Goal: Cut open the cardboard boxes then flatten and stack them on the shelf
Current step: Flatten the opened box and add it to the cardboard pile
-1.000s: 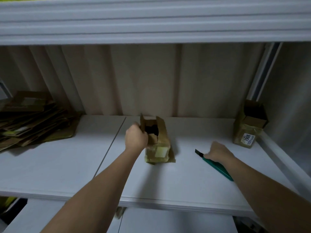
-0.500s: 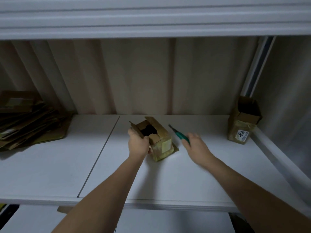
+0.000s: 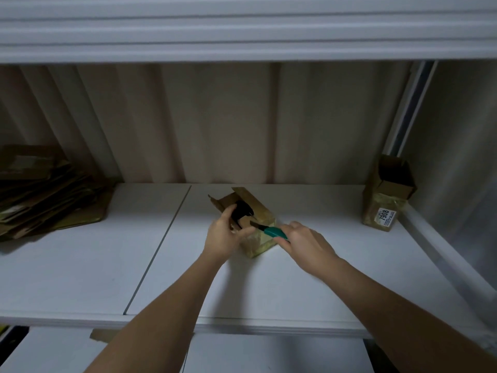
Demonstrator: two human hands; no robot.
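Right hand [image 3: 304, 242] has picked the knife [image 3: 271, 231] off the shelf [image 3: 80, 265] and brought it to the box [image 3: 259, 224], blade at the open end; grip clamped on the handle. Left hand [image 3: 223, 236] clamped on the box flap mid-shelf, so cutting looks about to start. Flat stack [image 3: 45, 192] far left, second box [image 3: 387, 197] at right; white shelf, ribbed wall, dim

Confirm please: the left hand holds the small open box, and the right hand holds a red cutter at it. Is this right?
Not quite. In the head view the cutter in the right hand is green, not red. The left hand does hold the small open box.
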